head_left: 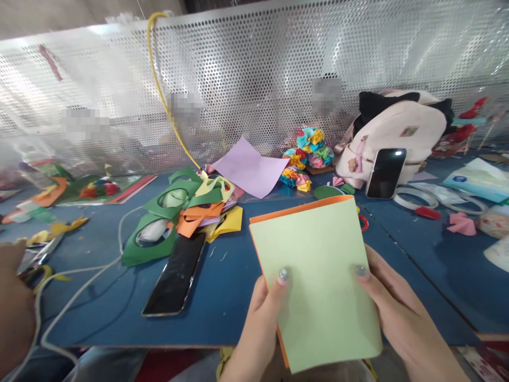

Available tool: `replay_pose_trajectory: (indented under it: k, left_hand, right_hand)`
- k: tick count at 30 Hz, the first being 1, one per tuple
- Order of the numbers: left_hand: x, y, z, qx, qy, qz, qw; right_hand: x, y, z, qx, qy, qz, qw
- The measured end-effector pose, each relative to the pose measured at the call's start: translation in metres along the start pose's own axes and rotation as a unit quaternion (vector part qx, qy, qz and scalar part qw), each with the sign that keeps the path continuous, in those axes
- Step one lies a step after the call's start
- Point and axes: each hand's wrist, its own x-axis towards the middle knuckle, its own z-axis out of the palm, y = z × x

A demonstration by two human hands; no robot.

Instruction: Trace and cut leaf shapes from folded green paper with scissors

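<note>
Between my two hands, just over the table's front edge, is a small stack of coloured paper [322, 297], pale green on top with an orange sheet showing at its upper and left edges. My left hand [264, 305] grips its left side, thumb flat on the green face and fingers hidden behind. Along the right side my right hand [387, 292] holds it the same way, thumb in front. Beyond the stack lies a lilac paper sheet [252, 165]. Colourful paper flower balls [310, 140] are grouped to its right.
A black phone [175, 276] lies left of the stack, beside green cut-out paper scraps [149, 239]. Another phone [385, 172] leans on a pale backpack [397, 127]. White cables [83, 270] cross the left side, where another person's hand [16, 286] is near scissors. A perforated metal panel [246, 69] stands behind.
</note>
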Motion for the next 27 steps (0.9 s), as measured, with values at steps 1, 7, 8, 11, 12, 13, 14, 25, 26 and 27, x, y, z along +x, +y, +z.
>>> replay_pose_trajectory:
  k: [1,7,8,11,12,13,14,25,26,27]
  left_hand:
    - [-0.001,0.000,0.000,0.004,0.004,-0.001,1.000]
    - [-0.001,-0.001,0.003,0.005,0.020,-0.004,1.000]
    - [-0.001,-0.001,0.004,0.006,0.018,-0.006,1.000]
    - [-0.002,-0.001,0.005,0.016,0.020,-0.006,1.000]
    - [-0.003,-0.001,0.006,0.018,0.022,-0.002,1.000]
    - [-0.003,0.000,0.007,0.019,0.025,0.000,1.000]
    - [-0.003,0.000,0.007,0.018,0.027,0.002,0.999]
    - [-0.002,-0.002,0.005,0.026,0.024,-0.001,0.999]
    - [-0.002,-0.002,0.005,0.032,0.026,-0.001,0.999]
    - [-0.003,-0.001,0.006,0.039,0.029,0.001,0.999]
  right_hand:
    - [0.000,0.000,0.001,-0.002,0.000,-0.002,1.000]
    - [0.002,-0.001,0.001,-0.037,-0.007,-0.025,0.999]
    - [0.002,-0.001,0.001,-0.041,-0.005,-0.028,0.999]
    - [0.002,-0.001,0.002,-0.053,0.003,-0.030,0.998]
    - [0.002,0.000,0.002,-0.055,0.007,-0.028,0.998]
    - [0.002,0.001,0.002,-0.053,0.011,-0.026,0.998]
    - [0.002,0.002,0.001,-0.049,0.013,-0.024,0.998]
    - [0.006,0.007,-0.002,-0.071,0.010,-0.036,0.997]
    - [0.006,0.006,-0.002,-0.069,0.008,-0.033,0.997]
    - [0.005,0.005,-0.001,-0.064,0.005,-0.031,0.997]
